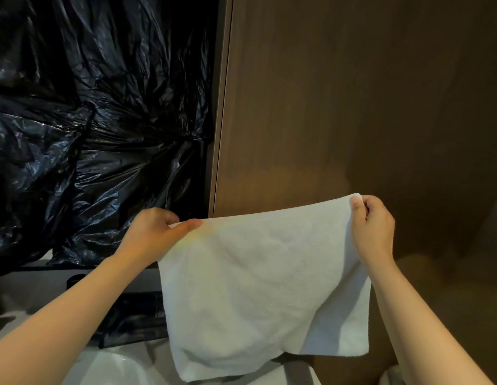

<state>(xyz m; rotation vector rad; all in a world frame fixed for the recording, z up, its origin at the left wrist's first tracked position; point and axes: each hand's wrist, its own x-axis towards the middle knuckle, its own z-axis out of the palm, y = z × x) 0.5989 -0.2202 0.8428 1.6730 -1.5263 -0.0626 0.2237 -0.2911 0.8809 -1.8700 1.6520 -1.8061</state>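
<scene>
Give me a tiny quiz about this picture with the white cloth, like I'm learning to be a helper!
1. True or false: the white towel hangs spread between the left hand and the right hand.
2. What is behind the left hand? A) crinkled black plastic sheeting B) a flowered curtain C) a bright window
3. Fill in: each hand pinches a top ___ of the towel.
Key: 1 true; 2 A; 3 corner.
</scene>
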